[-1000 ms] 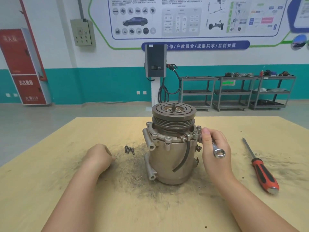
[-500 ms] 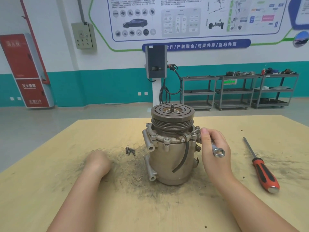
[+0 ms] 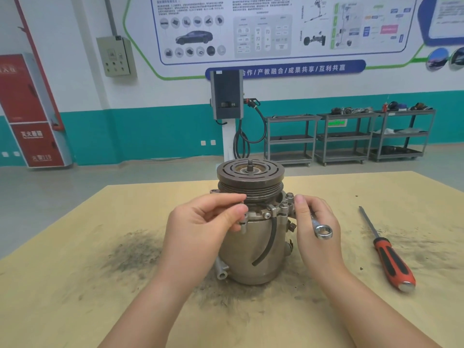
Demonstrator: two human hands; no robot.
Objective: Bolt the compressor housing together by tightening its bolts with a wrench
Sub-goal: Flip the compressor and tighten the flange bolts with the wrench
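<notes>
Two bare forearms enter from the bottom of the frame, ending in a left hand (image 3: 200,222) and right hand (image 3: 316,231). No sleeves, gloves, rings or watch. Fingernails are short and unpainted.

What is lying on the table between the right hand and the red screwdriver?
Nothing: in the head view, the stretch of table between the right hand, which holds the wrench, and the screwdriver is bare wood with dark grime.
</notes>
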